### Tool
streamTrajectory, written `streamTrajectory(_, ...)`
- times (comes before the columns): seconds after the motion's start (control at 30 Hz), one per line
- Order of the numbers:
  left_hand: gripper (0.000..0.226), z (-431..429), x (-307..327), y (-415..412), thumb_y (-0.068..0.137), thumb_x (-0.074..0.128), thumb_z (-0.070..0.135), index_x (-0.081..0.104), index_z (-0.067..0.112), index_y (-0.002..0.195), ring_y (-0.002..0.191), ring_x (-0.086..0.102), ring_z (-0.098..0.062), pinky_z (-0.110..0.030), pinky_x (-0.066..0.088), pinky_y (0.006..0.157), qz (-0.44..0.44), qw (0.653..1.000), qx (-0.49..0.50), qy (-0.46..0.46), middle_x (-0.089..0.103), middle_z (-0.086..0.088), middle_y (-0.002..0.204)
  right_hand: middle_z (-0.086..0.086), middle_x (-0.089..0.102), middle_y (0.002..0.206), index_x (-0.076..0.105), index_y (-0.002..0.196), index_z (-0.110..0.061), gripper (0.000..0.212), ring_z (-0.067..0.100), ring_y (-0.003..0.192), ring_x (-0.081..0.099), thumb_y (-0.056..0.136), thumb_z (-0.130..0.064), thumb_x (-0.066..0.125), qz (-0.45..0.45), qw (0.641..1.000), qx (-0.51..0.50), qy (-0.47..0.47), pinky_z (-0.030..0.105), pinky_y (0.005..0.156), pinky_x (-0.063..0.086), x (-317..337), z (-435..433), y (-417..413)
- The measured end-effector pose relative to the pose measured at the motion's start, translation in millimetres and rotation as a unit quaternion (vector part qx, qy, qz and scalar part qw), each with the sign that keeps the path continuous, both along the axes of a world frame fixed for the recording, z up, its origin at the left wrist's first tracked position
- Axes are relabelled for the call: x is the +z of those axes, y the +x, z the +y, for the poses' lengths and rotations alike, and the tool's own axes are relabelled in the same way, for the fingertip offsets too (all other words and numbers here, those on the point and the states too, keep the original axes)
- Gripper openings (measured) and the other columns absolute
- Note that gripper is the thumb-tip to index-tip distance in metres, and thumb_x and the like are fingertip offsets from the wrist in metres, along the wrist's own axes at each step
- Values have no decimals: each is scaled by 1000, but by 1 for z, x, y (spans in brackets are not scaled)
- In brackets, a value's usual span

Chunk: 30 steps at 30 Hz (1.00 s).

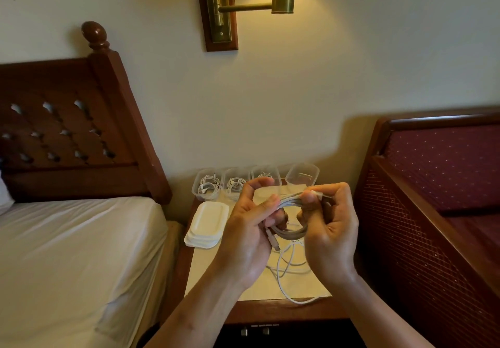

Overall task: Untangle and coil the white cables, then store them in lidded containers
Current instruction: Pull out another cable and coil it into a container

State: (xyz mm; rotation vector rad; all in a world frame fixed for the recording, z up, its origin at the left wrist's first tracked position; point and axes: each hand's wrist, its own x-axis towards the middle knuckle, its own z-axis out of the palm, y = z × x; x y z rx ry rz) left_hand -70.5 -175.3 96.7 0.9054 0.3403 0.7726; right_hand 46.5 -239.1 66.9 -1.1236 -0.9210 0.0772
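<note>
- While both hands work above the nightstand (259,312), a coiled white cable (290,232) hangs between them, loops bunched together.
- Left hand (249,228): thumb and fingers (266,207) pinched on the left side of the coil; a connector end (273,243) sticks down just below the palm.
- Right hand (328,228): fingers curled closed over the right side of the coil, thumb and forefinger pinching a short plug end (315,193) at the top.
- Below the fingers, a loose white cable (286,269) lies in slack curves on the pale mat (205,272), one strand running off the mat's front edge.
- Beyond the fingertips, against the wall: four clear containers in a row. The leftmost container (207,186) and the second container (234,184) hold coiled white cables; the third container (263,175) is partly hidden behind the left hand, with cable showing inside; the rightmost container (302,175) — contents cannot be told.
- Left of the left hand: a stack of white lids (207,224) on the mat.
- Bed (75,253) further left, upholstered bench (438,185) to the right, wall lamp (251,1) above.
</note>
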Motion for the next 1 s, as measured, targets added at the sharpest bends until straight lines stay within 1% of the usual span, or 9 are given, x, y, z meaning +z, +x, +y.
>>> streamTrajectory(0.07, 31, 6, 4, -5, 89, 65, 3, 61, 18, 116, 62, 36, -11, -29, 37, 66, 14, 1000, -17, 16, 53, -7, 83, 5, 66, 81, 62, 94, -20, 8, 27, 70, 63, 101, -17, 61, 9, 999, 43, -28, 46, 58, 54, 6, -7, 8)
streamTrajectory(0.13, 31, 11, 6, -11, 88, 68, 1, 64, 21, 112, 64, 32, -14, -27, 36, 63, 38, 997, -45, 48, 48, -14, 89, 8, 67, 87, 66, 95, -19, 7, 22, 79, 64, 100, -24, 63, -13, 993, 109, -49, 40, 67, 54, 13, -12, 24)
streamTrajectory(0.27, 26, 13, 8, -20, 90, 64, 8, 64, 22, 112, 73, 22, -23, -28, 29, 64, 95, 984, -104, 111, 24, -12, 79, 6, 63, 94, 66, 100, -8, 14, 26, 83, 60, 99, -22, 63, -171, 969, 170, -61, 41, 70, 49, 27, -17, 52)
streamTrajectory(0.4, 20, 12, 15, -20, 95, 60, 13, 60, 21, 114, 73, 24, -23, -33, 21, 66, 99, 977, -125, 143, 20, -14, 85, 1, 66, 86, 66, 100, -3, 5, 18, 73, 60, 97, -7, 67, -130, 973, 184, -39, 26, 69, 50, 35, -6, 55)
streamTrajectory(0.63, 14, 12, 16, -16, 96, 59, 13, 57, 19, 109, 68, 39, -13, -21, 35, 63, 37, 987, -86, 129, 35, -7, 80, 9, 66, 81, 65, 98, -3, 7, 35, 67, 60, 91, -5, 67, -90, 980, 175, 14, 37, 66, 54, 44, -3, 55)
streamTrajectory(0.73, 21, 14, 17, -13, 95, 60, 14, 55, 18, 115, 76, 48, -15, -22, 43, 69, 37, 987, -58, 145, 53, -15, 96, 8, 67, 81, 64, 98, 1, 10, 36, 68, 61, 94, -7, 68, -87, 984, 151, 21, 42, 66, 55, 40, -6, 52)
streamTrajectory(0.87, 20, 14, 13, -12, 98, 57, 18, 53, 17, 118, 83, 36, -26, -25, 38, 72, 61, 980, -57, 180, 42, -21, 90, 10, 69, 84, 65, 97, 5, 7, 29, 75, 69, 91, 8, 67, -116, 988, 101, 4, 39, 71, 59, 29, -5, 55)
streamTrajectory(0.93, 19, 13, 13, -14, 98, 56, 16, 52, 16, 117, 77, 33, -22, -24, 35, 68, 60, 979, -66, 185, 34, -18, 85, 8, 71, 85, 68, 100, 2, 12, 28, 79, 71, 89, 5, 71, -119, 987, 103, -18, 38, 75, 60, 23, -2, 58)
streamTrajectory(1.0, 18, 14, 14, -16, 98, 55, 14, 51, 15, 116, 75, 40, -16, -21, 38, 66, 58, 977, -65, 192, 46, -13, 84, 7, 75, 90, 74, 101, -5, 13, 25, 85, 73, 88, -8, 74, -97, 982, 148, -73, 41, 79, 60, 17, 2, 60)
